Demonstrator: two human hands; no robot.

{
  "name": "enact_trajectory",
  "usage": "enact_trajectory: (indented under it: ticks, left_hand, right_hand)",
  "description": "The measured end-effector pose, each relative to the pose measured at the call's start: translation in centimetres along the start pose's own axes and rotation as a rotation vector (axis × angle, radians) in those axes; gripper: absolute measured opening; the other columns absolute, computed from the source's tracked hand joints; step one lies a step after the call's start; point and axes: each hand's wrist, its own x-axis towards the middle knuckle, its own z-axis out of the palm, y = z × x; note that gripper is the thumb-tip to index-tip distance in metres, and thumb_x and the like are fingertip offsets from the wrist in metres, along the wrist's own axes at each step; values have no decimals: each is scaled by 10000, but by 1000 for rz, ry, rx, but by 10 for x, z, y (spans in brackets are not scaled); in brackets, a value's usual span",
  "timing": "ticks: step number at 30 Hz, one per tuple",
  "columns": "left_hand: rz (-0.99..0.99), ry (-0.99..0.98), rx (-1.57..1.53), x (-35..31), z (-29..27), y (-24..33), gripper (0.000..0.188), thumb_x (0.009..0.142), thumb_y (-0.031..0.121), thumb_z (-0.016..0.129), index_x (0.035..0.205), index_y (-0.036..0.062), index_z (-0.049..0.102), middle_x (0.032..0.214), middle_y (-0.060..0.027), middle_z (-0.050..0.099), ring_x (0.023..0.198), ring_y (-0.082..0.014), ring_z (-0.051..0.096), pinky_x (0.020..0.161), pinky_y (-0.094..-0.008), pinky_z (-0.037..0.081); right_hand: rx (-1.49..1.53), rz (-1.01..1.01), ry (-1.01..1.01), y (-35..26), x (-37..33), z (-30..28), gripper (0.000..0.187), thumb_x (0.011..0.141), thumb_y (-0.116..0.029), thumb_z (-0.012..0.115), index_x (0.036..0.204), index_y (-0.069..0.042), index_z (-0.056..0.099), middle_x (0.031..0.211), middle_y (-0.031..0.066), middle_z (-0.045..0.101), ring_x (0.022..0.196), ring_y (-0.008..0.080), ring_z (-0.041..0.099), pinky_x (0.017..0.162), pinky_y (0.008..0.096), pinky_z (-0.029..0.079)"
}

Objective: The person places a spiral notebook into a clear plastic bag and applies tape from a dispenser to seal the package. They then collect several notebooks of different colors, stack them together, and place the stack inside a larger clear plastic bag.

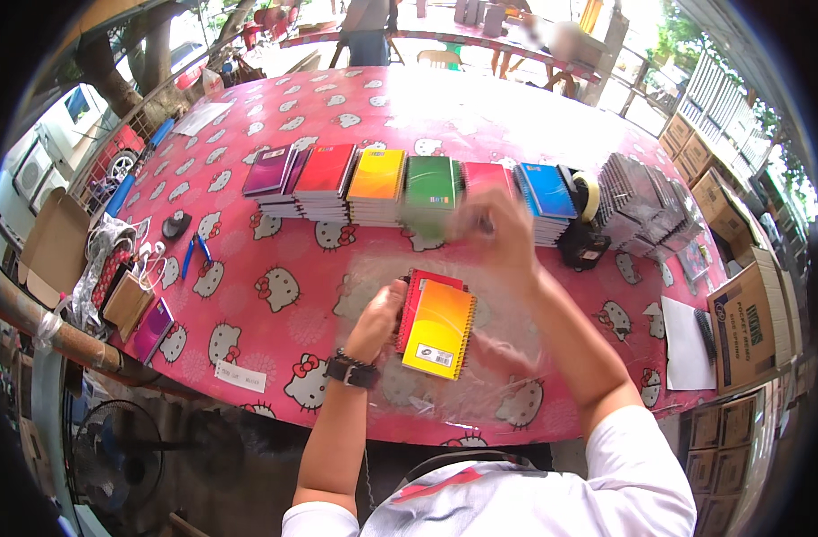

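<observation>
My left hand (379, 320) grips a small bundle of spiral notebooks by its left edge, over a clear plastic sheet. A yellow notebook (439, 331) lies on top, its label and barcode facing up. Beneath it a red notebook (419, 285) shows at the top and left. My right hand (496, 231), smeared by motion, is in front of the pink notebook stack (487, 177). Its fingers appear closed on the edge of a blurred green notebook (424, 221), just in front of the green notebook stack (433, 174).
Purple (268, 170), red (326, 168), yellow (376, 173) and blue notebook stacks (546, 188) stand in the same row. Right of them are a tape dispenser (584, 243) and wrapped bundles (641, 201). Blue pliers (194, 255), a mouse (175, 224) and a purple notebook (154, 329) lie left.
</observation>
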Motion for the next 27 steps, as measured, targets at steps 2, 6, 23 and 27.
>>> enact_trajectory:
  ticks: [2,6,23,27]
  left_hand:
    - [-116,-78,-179,-1,6,11,584,868,415,618,1192,-50,479,1041,-109,619,903,-142,595,772,-255,477]
    - [86,-26,24,0,18,8,546,869,360,633,1184,-59,481,1042,-106,617,911,-133,588,799,-244,463]
    - [193,76,180,-4,25,6,807,750,302,777,1264,-120,318,1101,-169,584,1007,-177,581,889,-301,463]
    - [265,150,226,-2,27,1,805,740,337,779,1238,-119,340,1140,-192,566,999,-203,589,865,-305,474]
  right_hand:
    - [-175,-205,-284,1,-58,4,229,668,-30,697,877,-54,605,857,70,556,819,225,559,721,341,467]
    - [-100,-165,-672,-9,-103,3,213,706,-118,718,895,-85,626,917,87,587,931,272,550,854,398,432]
    - [-1034,708,-571,166,87,-91,766,648,-471,785,1281,-132,517,1116,80,638,1217,340,372,969,589,304]
    - [-878,622,-279,148,85,-87,790,545,-304,865,1246,-131,545,1144,96,620,1226,340,358,1005,501,313]
